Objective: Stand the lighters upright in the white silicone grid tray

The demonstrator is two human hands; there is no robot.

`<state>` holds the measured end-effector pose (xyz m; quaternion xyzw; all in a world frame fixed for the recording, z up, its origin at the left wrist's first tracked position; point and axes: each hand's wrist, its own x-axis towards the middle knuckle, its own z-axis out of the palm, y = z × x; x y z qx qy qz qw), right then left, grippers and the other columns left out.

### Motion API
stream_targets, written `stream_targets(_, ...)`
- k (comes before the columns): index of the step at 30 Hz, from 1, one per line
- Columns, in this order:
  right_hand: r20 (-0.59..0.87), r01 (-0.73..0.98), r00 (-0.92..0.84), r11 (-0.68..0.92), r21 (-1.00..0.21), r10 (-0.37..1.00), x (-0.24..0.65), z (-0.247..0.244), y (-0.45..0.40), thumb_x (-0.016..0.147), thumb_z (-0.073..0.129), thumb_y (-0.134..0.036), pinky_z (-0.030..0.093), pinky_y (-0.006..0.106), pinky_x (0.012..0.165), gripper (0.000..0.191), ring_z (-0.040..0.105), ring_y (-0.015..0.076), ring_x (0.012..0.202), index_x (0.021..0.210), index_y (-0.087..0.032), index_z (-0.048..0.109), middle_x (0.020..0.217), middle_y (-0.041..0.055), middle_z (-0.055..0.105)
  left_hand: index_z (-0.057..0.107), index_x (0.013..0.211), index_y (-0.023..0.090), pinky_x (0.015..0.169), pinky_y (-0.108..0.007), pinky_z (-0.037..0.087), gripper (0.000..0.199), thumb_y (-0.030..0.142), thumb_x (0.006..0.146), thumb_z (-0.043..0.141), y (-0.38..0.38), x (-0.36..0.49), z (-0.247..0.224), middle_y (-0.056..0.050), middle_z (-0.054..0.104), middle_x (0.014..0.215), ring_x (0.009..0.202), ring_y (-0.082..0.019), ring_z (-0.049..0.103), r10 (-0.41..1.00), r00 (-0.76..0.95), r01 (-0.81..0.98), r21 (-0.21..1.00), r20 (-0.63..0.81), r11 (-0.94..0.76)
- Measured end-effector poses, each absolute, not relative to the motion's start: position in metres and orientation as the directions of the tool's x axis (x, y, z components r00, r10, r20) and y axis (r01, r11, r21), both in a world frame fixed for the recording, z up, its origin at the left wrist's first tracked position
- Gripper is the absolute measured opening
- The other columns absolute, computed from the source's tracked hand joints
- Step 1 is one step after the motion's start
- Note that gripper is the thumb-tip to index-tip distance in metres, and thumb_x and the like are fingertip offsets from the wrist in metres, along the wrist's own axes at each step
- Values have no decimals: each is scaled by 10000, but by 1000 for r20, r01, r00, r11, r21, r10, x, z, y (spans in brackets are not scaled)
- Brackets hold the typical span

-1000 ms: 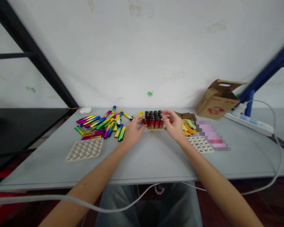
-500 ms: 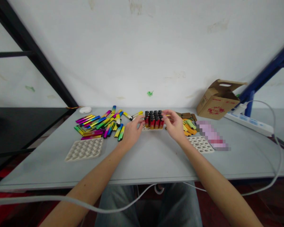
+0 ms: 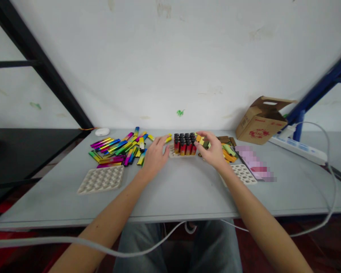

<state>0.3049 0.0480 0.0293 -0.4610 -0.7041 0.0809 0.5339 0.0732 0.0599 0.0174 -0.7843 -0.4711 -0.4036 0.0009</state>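
Several red-and-yellow lighters (image 3: pixel 185 146) with black tops stand upright, packed in rows in a white tray with holes (image 3: pixel 172 152), against the middle of the wall side. Just left of this block is my left hand (image 3: pixel 155 153), open, its fingers stretched forward and apart from the lighters. My right hand (image 3: pixel 211 150) is close to the block's right side, with thumb and fingers apart and nothing between them. Whether its fingertips touch the nearest lighters I cannot tell.
Shiny multicoloured lighters (image 3: pixel 113 148) lie loose on the left, near a white moulded tray (image 3: pixel 101 179). On the right are orange and green pieces (image 3: pixel 229 153), a holed white tray (image 3: pixel 243 174), a blurred pink item (image 3: pixel 252 163), a cardboard box (image 3: pixel 260 123) and a power strip (image 3: pixel 301 148).
My left hand has drawn away leftward from the lighters, and my right hand has eased slightly right with its fingers spreading. The lighter block stays in place.
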Motion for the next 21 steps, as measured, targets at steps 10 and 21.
stream_targets(10,507,710,-274,527,-467,818,308,7,56,762,667,-372,289,480,1144,799,334,309,1378,1453,-169,322,1465,177,371,605,1100,152,963,-464,458,287,225,848,489,86,37,-1,-156,611,1114,1084,-311,559,806,230,875,246,545,-416)
stream_targets(21,523,712,-196,487,-506,830,307,11,54,799,625,-358,313,466,1132,731,378,293,1348,1430,-157,317,1425,189,398,646,1123,211,764,-330,510,343,272,822,494,81,14,29,-30,734,842,766,-220,659,839,417,766,361,350,-532)
